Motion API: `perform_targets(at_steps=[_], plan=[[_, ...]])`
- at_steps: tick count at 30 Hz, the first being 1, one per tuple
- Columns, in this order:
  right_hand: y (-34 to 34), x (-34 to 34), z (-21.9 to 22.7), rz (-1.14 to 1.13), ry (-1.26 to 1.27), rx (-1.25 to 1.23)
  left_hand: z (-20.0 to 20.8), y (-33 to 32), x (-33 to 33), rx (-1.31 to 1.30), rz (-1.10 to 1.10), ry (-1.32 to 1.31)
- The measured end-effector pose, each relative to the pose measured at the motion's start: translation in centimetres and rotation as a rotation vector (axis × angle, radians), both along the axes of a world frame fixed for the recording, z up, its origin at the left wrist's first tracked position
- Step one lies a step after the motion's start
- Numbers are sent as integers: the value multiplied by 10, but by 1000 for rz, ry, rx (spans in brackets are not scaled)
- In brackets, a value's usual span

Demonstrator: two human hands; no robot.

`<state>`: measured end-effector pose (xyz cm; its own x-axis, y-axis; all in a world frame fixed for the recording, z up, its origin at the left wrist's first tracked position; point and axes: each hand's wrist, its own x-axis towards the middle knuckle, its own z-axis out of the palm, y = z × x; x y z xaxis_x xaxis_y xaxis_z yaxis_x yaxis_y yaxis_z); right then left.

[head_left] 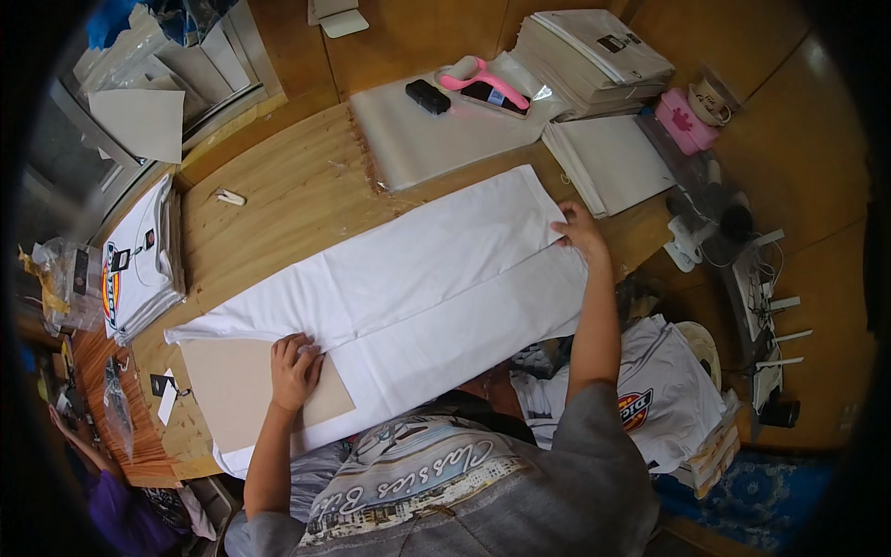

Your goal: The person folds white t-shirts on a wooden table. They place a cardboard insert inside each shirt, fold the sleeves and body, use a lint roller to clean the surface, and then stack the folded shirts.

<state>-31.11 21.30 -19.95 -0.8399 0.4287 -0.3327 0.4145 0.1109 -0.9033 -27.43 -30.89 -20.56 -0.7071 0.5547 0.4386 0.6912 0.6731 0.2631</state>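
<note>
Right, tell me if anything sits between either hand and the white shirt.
Nothing does. The left hand presses on the white shirt beside the cardboard sheet; the right hand rests directly on the shirt's far end.

There is a single view, from a camera worn on the person's head, looking steeply down at a wooden table [278, 200] from close above. The wide fisheye lens bends the table's straight edges toward the dark round rim of the picture. The person's own forearms and chest enter from the lower edge, so the far side of the table lies toward the top. The floor [817, 186] shows at the right. No second view overlaps it.
</note>
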Motion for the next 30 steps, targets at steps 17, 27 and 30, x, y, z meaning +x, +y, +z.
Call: perform_targets(at_steps=[17, 27, 30], plan=[[-39, -59, -44, 225, 2, 1293, 4, 1, 1, 36, -20, 20], [-333, 3, 0, 1101, 645, 881, -14, -22, 4, 266, 64, -215], [-367, 26, -7, 1323, 643, 1084, -8, -68, -7, 334, 95, -311]])
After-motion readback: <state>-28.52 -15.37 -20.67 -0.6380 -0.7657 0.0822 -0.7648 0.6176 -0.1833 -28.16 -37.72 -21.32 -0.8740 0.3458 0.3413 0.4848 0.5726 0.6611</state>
